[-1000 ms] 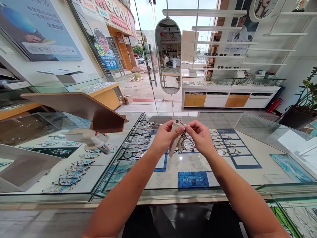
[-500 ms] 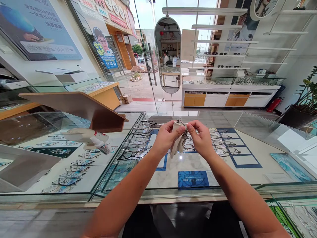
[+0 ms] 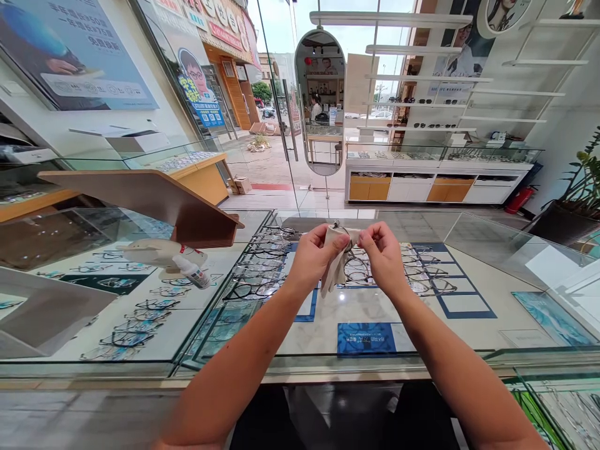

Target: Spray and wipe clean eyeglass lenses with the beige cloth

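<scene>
A beige cleaning cloth (image 3: 334, 272) hangs from my left hand (image 3: 313, 255), whose thumb and fingers are closed on it. Folded in the cloth is a thin dark-rimmed pair of eyeglasses; a bit of the frame (image 3: 336, 224) pokes out at the top, and the rest is mostly hidden. My right hand (image 3: 382, 253) pinches the right edge of the cloth between thumb and fingers. Both hands are above the glass counter (image 3: 319, 340), over rows of eyeglasses (image 3: 257, 269) on display.
Left of my hands, a white spray bottle (image 3: 157, 257) and a small white bottle (image 3: 192, 272) are on the glass, near a brown slanted stand (image 3: 154, 200). A blue card (image 3: 366, 339) lies near the front edge. An oval mirror (image 3: 320, 103) stands beyond the counter.
My right hand has shifted slightly right, away from my left, drawing the edge of the cloth out sideways. My left hand keeps its hold. The view has tilted very slightly.
</scene>
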### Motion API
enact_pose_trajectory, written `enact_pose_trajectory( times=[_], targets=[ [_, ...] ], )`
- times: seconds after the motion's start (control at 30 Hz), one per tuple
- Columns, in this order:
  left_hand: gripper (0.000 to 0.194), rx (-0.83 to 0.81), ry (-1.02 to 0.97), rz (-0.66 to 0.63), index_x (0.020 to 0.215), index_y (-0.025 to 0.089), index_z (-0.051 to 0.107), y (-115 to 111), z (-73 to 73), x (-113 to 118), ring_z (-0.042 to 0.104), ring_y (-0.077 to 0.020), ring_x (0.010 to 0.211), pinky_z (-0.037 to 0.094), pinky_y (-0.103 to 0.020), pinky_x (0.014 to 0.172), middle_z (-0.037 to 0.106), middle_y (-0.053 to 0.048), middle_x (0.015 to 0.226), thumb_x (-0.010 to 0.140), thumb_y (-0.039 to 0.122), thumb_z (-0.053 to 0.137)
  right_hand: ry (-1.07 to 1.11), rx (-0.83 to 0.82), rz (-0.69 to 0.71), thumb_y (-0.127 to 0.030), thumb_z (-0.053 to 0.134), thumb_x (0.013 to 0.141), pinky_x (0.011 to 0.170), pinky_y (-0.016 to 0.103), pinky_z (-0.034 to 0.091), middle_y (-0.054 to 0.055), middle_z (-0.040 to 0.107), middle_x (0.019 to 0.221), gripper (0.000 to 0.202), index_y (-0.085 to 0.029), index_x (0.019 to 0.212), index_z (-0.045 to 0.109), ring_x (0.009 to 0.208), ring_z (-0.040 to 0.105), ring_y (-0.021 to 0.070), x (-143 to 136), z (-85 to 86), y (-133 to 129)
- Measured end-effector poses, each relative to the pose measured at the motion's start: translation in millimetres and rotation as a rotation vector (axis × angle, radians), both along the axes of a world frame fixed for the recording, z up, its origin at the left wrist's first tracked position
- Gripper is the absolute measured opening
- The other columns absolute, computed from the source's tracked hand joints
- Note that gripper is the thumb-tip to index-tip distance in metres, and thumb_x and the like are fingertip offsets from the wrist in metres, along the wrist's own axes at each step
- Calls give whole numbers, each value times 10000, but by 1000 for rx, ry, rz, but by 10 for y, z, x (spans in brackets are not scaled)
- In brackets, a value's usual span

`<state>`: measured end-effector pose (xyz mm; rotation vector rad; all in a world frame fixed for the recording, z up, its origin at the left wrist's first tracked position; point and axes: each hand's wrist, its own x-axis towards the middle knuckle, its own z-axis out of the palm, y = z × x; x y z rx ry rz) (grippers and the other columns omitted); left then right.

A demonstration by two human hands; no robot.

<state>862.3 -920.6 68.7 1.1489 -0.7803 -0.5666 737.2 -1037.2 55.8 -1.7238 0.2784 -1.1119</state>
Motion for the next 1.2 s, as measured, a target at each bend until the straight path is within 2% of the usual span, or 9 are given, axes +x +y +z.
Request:
enact_pose_trajectory(
  times=[0.17, 0.33, 0.5, 0.63, 0.73, 0.87, 0.93, 1.1, 1.2],
  targets=[
    [532, -49, 8, 62, 837, 177, 694, 17, 13, 67, 552, -118, 657, 462, -234, 625, 675, 19, 755, 726, 601, 996, 130, -68, 181, -438, 783, 937, 837, 371, 478, 21, 740, 851, 224, -243, 826, 769, 841, 624, 207, -39, 103, 21],
    [548, -54, -3, 22, 860, 179, 701, 6, 5, 74, 574, -127, 654, 481, -241, 616, 685, 4, 762, 736, 632, 985, 180, 202, 371, -540, 870, 845, 822, 365, 511, 38, 785, 876, 307, -238, 806, 826, 869, 662, 218, -10, 78, -5],
    [567, -18, -63, -16, 861, 177, 719, 23, 24, 79, 594, -147, 643, 494, -259, 597, 692, -13, 738, 753, 681, 955, 173, 463, 500, -550, 949, 757, 841, 349, 571, 50, 810, 882, 351, -224, 784, 821, 844, 698, 194, 25, 23, -23],
    [586, 24, -52, -110, 925, 174, 731, 41, 51, 121, 604, -149, 639, 514, -261, 590, 710, -18, 760, 756, 693, 945, 143, 568, 507, -553, 979, 728, 789, 321, 598, 49, 789, 865, 385, -219, 756, 791, 842, 713, 183, 30, 39, -32],
    [574, 33, -73, -144, 950, 168, 739, 47, 54, 151, 633, -155, 663, 544, -264, 625, 740, -28, 793, 726, 637, 982, 131, 603, 512, -555, 997, 706, 763, 302, 600, 47, 778, 852, 401, -213, 766, 797, 806, 701, 167, 31, 50, -56],
    [519, 35, -131, -78, 960, 165, 765, 48, 37, 159, 661, -164, 707, 539, -255, 664, 782, -40, 843, 665, 492, 1039, 158, 634, 558, -569, 1016, 686, 790, 297, 612, 47, 780, 833, 422, -206, 773, 818, 796, 707, 163, 32, 48, -69],
    [483, 28, -152, -22, 913, 168, 757, 47, 31, 139, 643, -160, 691, 515, -252, 646, 768, -30, 812, 660, 470, 1036, 182, 651, 589, -579, 1025, 673, 809, 300, 616, 44, 783, 837, 438, -205, 781, 826, 802, 710, 162, 27, 51, -54],
    [471, -31, -216, 142, 829, 179, 715, 28, 10, 19, 568, -140, 641, 464, -255, 609, 695, -1, 734, 764, 582, 949, 211, 603, 676, -574, 998, 725, 928, 374, 622, 40, 793, 858, 417, -209, 799, 811, 825, 735, 184, 14, 81, 30],
    [518, -77, -231, 216, 789, 183, 685, 8, -16, -27, 524, -126, 619, 439, -252, 587, 650, 7, 701, 839, 660, 881, 208, 553, 704, -583, 980, 735, 914, 399, 620, 36, 788, 840, 414, -213, 778, 797, 802, 734, 196, 21, 84, 66]
  ],
)
